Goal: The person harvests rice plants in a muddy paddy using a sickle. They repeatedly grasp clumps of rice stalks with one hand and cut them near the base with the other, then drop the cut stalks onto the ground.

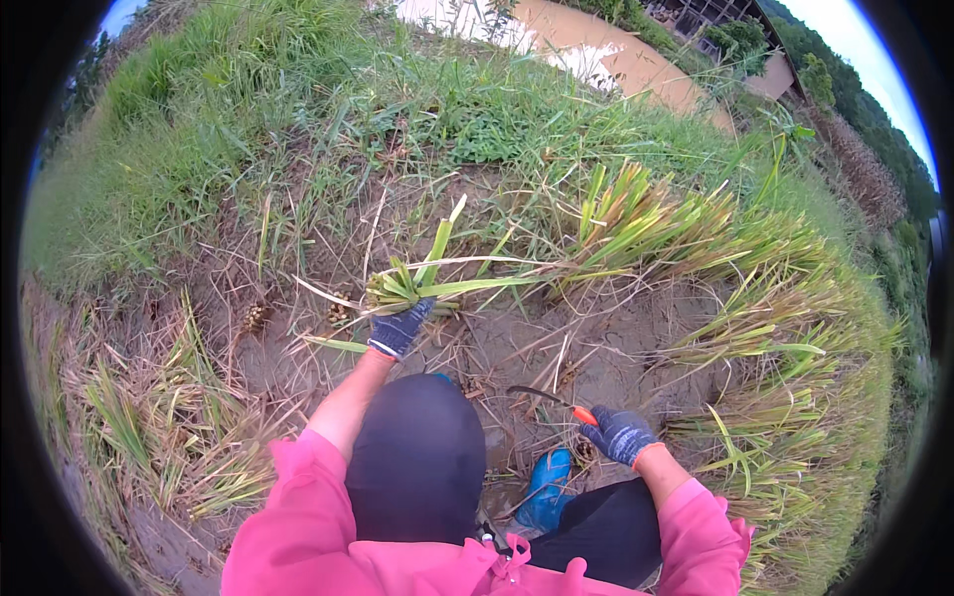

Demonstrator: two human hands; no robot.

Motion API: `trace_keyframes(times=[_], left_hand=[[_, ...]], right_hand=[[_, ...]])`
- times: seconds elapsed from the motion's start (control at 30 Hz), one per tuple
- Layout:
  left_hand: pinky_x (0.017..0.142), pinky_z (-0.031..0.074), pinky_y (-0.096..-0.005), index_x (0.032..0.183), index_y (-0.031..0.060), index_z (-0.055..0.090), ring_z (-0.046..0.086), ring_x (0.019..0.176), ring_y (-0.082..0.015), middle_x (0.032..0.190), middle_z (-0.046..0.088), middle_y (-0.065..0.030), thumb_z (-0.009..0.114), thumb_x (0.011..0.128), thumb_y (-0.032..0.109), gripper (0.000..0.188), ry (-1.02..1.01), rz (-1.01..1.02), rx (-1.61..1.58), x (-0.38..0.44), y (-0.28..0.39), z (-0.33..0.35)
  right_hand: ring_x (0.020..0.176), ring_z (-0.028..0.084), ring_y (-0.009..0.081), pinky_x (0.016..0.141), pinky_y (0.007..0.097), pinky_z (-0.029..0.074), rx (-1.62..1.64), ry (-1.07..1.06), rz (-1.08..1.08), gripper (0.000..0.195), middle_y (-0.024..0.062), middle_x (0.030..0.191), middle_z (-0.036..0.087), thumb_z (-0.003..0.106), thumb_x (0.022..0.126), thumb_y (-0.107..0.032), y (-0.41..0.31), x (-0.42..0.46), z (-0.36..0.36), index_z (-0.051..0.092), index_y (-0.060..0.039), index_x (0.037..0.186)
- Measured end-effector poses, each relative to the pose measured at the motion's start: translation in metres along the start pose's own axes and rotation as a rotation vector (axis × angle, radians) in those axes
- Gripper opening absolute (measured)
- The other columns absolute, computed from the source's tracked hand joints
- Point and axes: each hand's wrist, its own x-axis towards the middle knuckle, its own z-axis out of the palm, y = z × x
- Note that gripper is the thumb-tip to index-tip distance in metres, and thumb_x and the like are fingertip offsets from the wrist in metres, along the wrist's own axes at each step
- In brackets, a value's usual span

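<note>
In a dark knit glove, my left hand [401,328] grips a bundle of cut green stalks [395,289] just ahead of my knee. A few long leaves stick out of that bundle to the right and upward. My right hand [620,436], gloved the same way, is closed around the orange handle of a sickle [544,395]. Its dark curved blade points left over the mud, apart from any stalks. To the right of the sickle stand uncut clumps of yellow-green rice-like plants [753,328].
Cut stalks lie in a heap [171,425] on the left. Short stubble [256,318] pokes from the wet mud [514,335]. A grassy bank [298,127] rises ahead, with brown water [596,45] beyond. My blue boot [546,488] rests on the mud.
</note>
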Motion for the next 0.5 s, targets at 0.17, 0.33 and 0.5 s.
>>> trace_keyframes(times=[0.17,0.33,0.5], left_hand=[[0.081,0.045,-0.0299,0.109,0.0027,0.055,0.055,0.088,-0.0154,0.099,0.060,-0.0047,0.067,0.079,0.010,0.034,-0.024,0.065,0.151,0.006,0.016,-0.014],[0.082,0.045,-0.0294,0.108,0.0019,0.055,0.056,0.090,-0.0143,0.098,0.060,-0.0045,0.068,0.077,0.006,0.035,0.022,-0.122,-0.137,0.017,0.032,-0.016],[0.084,0.045,-0.0290,0.109,0.0019,0.053,0.056,0.089,-0.0138,0.098,0.060,-0.0050,0.064,0.079,0.002,0.032,0.030,-0.220,-0.153,0.021,0.048,-0.026]], right_hand=[[0.091,0.057,0.0390,0.078,0.0454,0.045,0.175,0.195,-0.003,0.034,0.0230,0.096,0.060,0.050,0.085,-0.035,-0.015,0.091,0.003,0.055,-0.0055,0.102],[0.089,0.057,0.0399,0.076,0.0454,0.045,0.538,0.414,0.067,0.043,0.0242,0.092,0.061,0.048,0.086,-0.042,-0.029,0.200,0.062,0.057,-0.0031,0.102],[0.088,0.058,0.0401,0.074,0.0425,0.044,0.940,0.132,0.040,0.050,0.0250,0.092,0.060,0.048,0.085,-0.049,-0.042,0.266,0.099,0.060,-0.0019,0.097]])
